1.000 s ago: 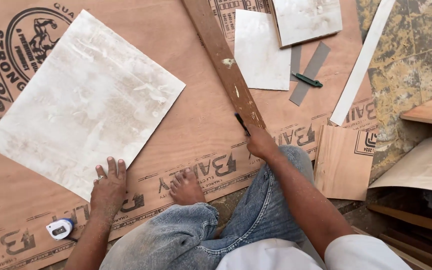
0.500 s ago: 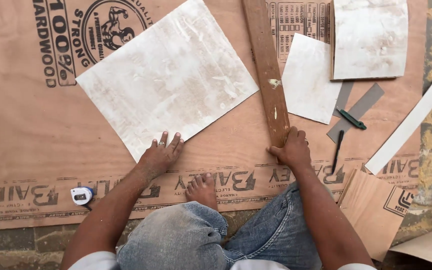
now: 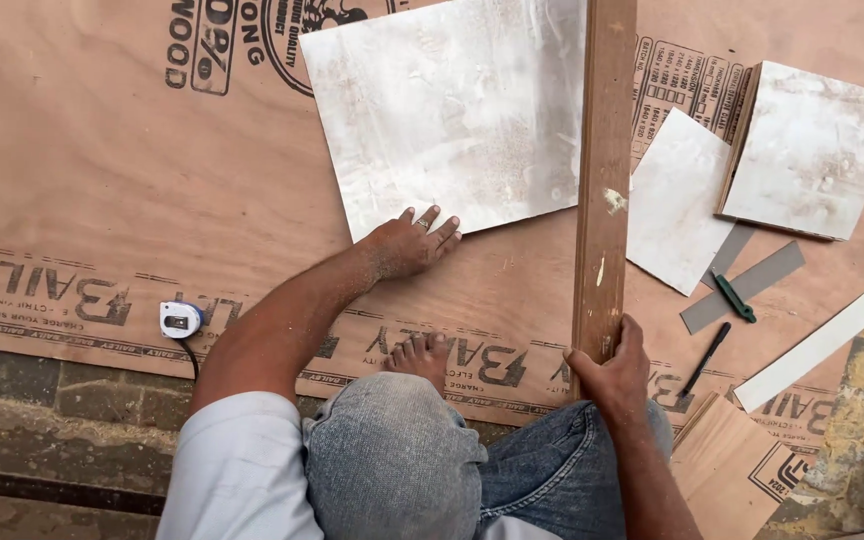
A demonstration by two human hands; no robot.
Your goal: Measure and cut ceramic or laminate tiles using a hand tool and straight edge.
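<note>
My left hand [image 3: 410, 240] lies flat on the near edge of a large whitish laminate sheet [image 3: 452, 110], fingers spread. My right hand [image 3: 612, 375] grips the near end of a long wooden straightedge [image 3: 604, 170]. The straightedge runs away from me and lies over the right edge of the sheet. All of this rests on a big plywood board [image 3: 102, 180] with printed markings. My bare foot [image 3: 418, 356] and bent knee in jeans sit at the board's near edge.
A tape measure [image 3: 180, 319] lies at the left near edge. To the right are two smaller whitish sheets [image 3: 677, 200] [image 3: 812, 150], grey strips [image 3: 742, 285], a green-handled cutter [image 3: 732, 297], a dark pencil [image 3: 704, 358], a white strip [image 3: 832, 335] and a plywood offcut [image 3: 737, 465].
My right hand has swung the straightedge from a slant to nearly straight, onto the sheet's right edge. My left hand moved up onto the sheet's near edge.
</note>
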